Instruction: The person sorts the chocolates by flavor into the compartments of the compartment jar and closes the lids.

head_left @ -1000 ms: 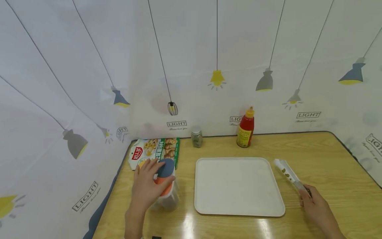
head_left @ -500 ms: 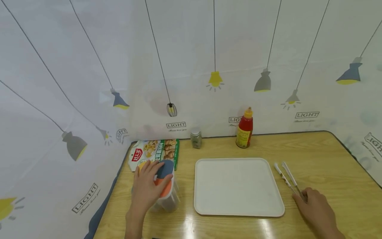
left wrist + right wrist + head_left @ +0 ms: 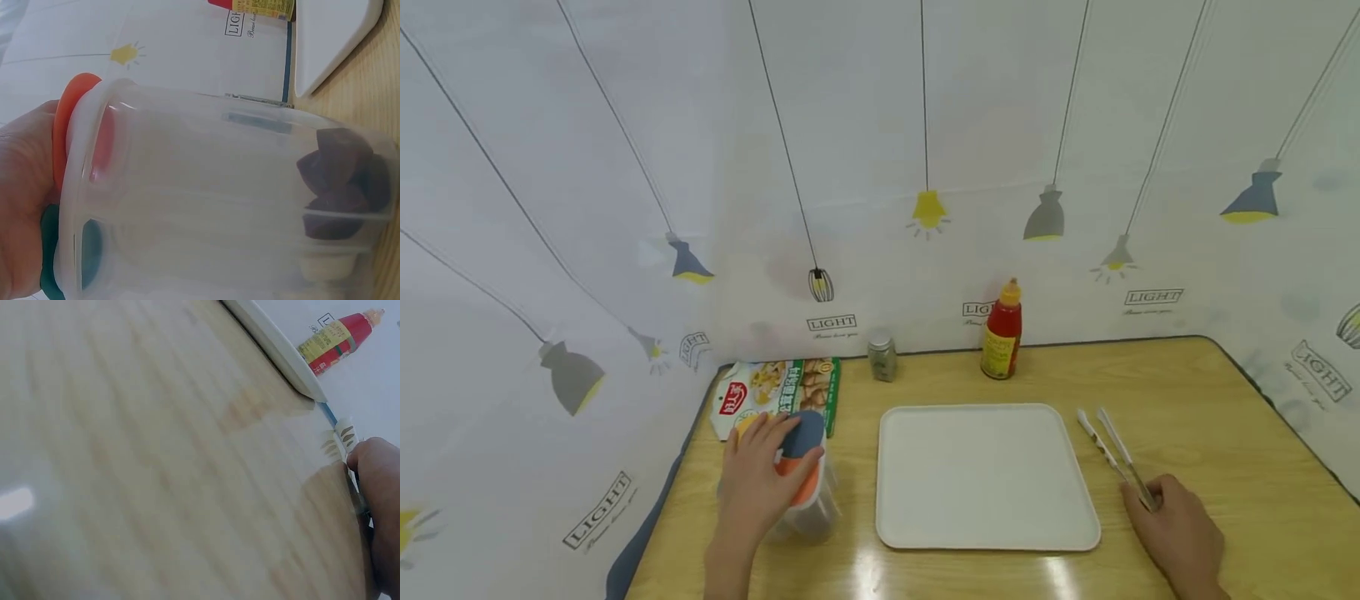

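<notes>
Tongs (image 3: 1112,454) lying tips-away beside tray (image 3: 985,475), right hand (image 3: 1176,533) on handle end

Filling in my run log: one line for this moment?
left hand grips container lid | right hand holds tongs | tray bare

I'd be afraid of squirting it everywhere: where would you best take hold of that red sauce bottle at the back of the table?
Probably round the labelled middle of the red sauce bottle, coming from the front. It stands upright against the backdrop, so the back is blocked, and the white tray lies in front, so reach over that. The body looks wider than the yellow nozzle, giving the fingers more to wrap.
</notes>
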Available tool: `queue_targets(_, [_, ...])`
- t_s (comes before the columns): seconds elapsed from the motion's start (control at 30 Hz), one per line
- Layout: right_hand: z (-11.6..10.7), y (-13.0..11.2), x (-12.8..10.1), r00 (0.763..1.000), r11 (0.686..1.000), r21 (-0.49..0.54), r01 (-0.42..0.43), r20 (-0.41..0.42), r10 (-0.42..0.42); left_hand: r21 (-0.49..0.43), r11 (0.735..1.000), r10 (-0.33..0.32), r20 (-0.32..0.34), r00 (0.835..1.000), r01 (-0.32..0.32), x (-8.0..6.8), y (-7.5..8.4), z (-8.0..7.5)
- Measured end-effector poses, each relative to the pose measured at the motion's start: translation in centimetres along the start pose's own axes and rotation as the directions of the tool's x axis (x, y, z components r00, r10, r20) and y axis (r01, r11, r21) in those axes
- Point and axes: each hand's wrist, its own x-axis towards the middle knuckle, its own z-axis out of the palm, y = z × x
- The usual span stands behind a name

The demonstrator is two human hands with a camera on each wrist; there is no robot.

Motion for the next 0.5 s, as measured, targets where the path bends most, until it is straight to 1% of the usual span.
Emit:
queue_targets(0.1, [0.12,-0.32,0.23,1.000,1.000,-0.006,0.001,-0.011,-0.001,0.008,1.000,-0.001,-0.003,1.000,0.001,-0.17,-0.25,-0.04])
queue_targets(0.23, [-0.02,-0.33,0.34,0.998,1.000,-0.010,0.008,-0.061,-0.008,-0.002,1.000,0.009,-0.007,1.000,-0.009,-0.12,-0.11,0.01])
queue_targets(0.3, [-0.07,-0.27,0.27,0.997,1.000,-0.008,0.009,-0.071,-0.010,-0.001,1.000,0.011,-0.012,1.000,-0.011,-0.07,0.02,0.02])
queue_targets(0.43, [-0.10,0.05,-0.04,0.998,1.000,-0.008,-0.020,-0.063,0.020,0.000,1.000,0.021,-0.014,1.000,-0.021,-0.08,0.16,0.20])
queue_targets(0.5, [-0.01,0.15,-0.33,0.998,0.999,-0.004,-0.047,-0.034,0.047,-0.003,1.000,0.027,-0.011,1.000,-0.027,-0.15,0.13,0.23])
